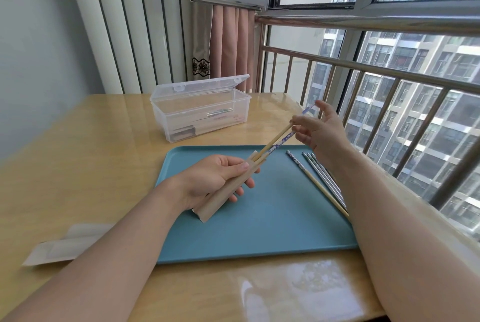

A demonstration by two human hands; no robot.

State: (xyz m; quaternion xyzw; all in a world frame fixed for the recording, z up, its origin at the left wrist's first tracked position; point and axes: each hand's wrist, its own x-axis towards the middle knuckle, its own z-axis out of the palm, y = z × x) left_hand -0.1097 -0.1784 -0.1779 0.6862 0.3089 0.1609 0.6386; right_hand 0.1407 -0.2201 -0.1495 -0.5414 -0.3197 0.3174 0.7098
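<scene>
The two chopsticks (275, 143), one plain wood and one with a blue-and-white pattern, stand half inside a tan paper sleeve (213, 207) held in the air over the blue tray (259, 230). Their long axis runs from near and left, up and away to the right. The sleeve's open mouth points along that line at the right grip (322, 134), which is the one nearer the sticks' free ends. That grip pinches those ends between thumb and fingertips, the other fingers fanned loose. The left grip (213, 178) is curled round the middle of the sleeve. Any sliding must follow that one slanted line, I judge, or the paper mouth will snag.

I can read no brand or writing on the sleeve or sticks.

More chopsticks (319, 181) lie on the tray's right side. On the bench (91, 152), a clear box (200, 116) stands open beyond the tray and a flat paper packet (65, 246) lies at the left.
</scene>
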